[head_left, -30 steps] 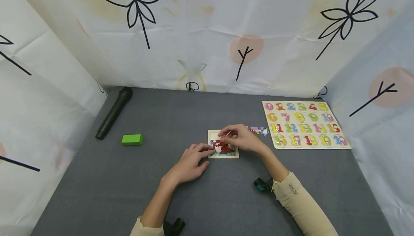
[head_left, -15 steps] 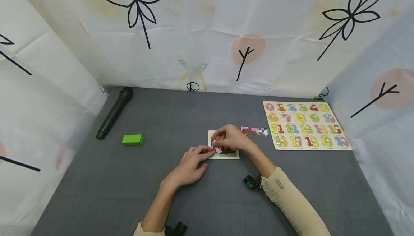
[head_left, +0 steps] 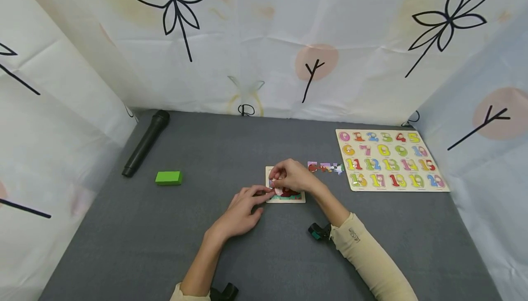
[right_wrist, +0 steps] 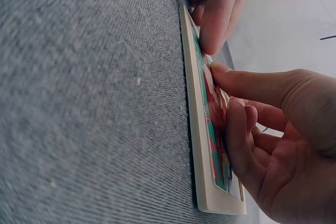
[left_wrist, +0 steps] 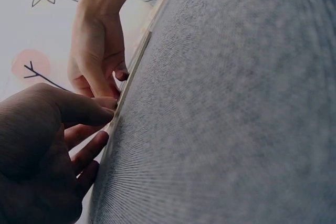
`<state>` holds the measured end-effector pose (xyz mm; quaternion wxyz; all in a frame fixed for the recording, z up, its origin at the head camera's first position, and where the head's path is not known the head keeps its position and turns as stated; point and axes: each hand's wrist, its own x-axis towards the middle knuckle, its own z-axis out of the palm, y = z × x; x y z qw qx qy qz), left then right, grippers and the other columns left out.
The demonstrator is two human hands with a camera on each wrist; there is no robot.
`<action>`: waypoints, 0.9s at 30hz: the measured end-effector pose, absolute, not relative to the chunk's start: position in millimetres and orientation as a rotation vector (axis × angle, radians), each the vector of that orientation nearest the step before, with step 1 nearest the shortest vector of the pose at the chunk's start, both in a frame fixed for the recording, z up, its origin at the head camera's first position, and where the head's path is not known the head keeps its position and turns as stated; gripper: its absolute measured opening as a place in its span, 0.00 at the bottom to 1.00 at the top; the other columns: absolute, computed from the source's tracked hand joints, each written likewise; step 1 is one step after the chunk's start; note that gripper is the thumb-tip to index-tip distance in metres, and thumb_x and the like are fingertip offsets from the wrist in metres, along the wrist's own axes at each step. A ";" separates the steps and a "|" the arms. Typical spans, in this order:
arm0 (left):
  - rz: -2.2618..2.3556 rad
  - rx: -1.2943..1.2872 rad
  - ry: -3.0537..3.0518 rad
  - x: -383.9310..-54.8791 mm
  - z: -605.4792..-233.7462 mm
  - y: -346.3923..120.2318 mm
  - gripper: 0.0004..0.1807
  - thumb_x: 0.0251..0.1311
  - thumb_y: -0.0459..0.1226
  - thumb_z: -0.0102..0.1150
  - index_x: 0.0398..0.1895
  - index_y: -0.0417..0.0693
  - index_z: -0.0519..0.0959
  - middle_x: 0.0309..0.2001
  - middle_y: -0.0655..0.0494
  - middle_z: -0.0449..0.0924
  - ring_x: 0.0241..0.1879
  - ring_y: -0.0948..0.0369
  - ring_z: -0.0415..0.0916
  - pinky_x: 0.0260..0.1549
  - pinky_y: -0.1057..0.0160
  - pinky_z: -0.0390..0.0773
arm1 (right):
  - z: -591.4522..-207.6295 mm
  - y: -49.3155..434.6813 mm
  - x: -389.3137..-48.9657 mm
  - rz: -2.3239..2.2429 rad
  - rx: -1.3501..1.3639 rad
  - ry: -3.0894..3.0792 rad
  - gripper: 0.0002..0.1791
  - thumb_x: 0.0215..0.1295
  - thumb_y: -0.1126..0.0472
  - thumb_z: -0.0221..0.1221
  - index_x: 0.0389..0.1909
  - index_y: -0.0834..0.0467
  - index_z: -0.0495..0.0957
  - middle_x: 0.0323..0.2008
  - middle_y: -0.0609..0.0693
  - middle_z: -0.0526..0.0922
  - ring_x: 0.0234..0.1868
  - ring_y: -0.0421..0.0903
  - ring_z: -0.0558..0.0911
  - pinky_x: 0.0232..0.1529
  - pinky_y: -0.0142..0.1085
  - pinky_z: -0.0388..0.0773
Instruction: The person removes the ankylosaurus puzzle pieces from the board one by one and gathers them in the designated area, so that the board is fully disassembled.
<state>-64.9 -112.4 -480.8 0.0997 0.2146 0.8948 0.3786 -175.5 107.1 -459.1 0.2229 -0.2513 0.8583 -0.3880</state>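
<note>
A small jigsaw puzzle in a pale wooden frame (head_left: 287, 201) lies flat on the grey table, showing a red-haired figure. My left hand (head_left: 242, 214) rests beside it, its extended fingers touching the puzzle's left edge. Over the puzzle's upper left part is my right hand (head_left: 294, 176), thumb and fingertips together, pinching a puzzle piece that the fingers mostly hide. In the right wrist view, the right thumb (right_wrist: 252, 83) meets the picture surface close to the left fingertips. Several loose puzzle pieces (head_left: 326, 167) lie in a row behind the right hand.
A wooden number board (head_left: 389, 160) lies at the back right. At the left are a black microphone (head_left: 146, 144) and a green block (head_left: 168, 178). White patterned cloth (head_left: 264, 62) stands along the back and sides of the table.
The right hand has moved left and down onto the puzzle's upper left part with its piece, uncovering more loose pieces, then stays nearly still. The left hand has hardly moved.
</note>
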 end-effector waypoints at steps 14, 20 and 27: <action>1.169 0.636 2.645 -63.6 -481.1 -112.6 0.28 0.74 0.30 0.58 0.76 0.52 0.79 0.74 0.53 0.75 0.70 0.44 0.69 0.67 0.35 0.67 | -460.8 112.8 -173.0 -1.175 -0.771 2.326 0.06 0.73 0.63 0.69 0.46 0.61 0.86 0.34 0.54 0.88 0.25 0.38 0.77 0.29 0.31 0.75; 1.167 0.646 2.655 -63.4 -483.4 -113.4 0.27 0.74 0.30 0.59 0.75 0.52 0.79 0.73 0.52 0.76 0.69 0.44 0.70 0.66 0.35 0.67 | -463.1 116.0 -170.8 -1.321 -0.762 2.249 0.06 0.73 0.66 0.68 0.46 0.64 0.85 0.35 0.59 0.87 0.27 0.40 0.77 0.30 0.31 0.75; 1.154 0.599 2.639 -64.3 -481.5 -111.5 0.28 0.74 0.30 0.59 0.76 0.53 0.78 0.75 0.54 0.75 0.70 0.46 0.69 0.68 0.36 0.66 | -460.2 127.9 -166.5 -1.415 -0.698 2.239 0.05 0.73 0.67 0.68 0.46 0.64 0.85 0.36 0.57 0.87 0.32 0.41 0.81 0.34 0.31 0.79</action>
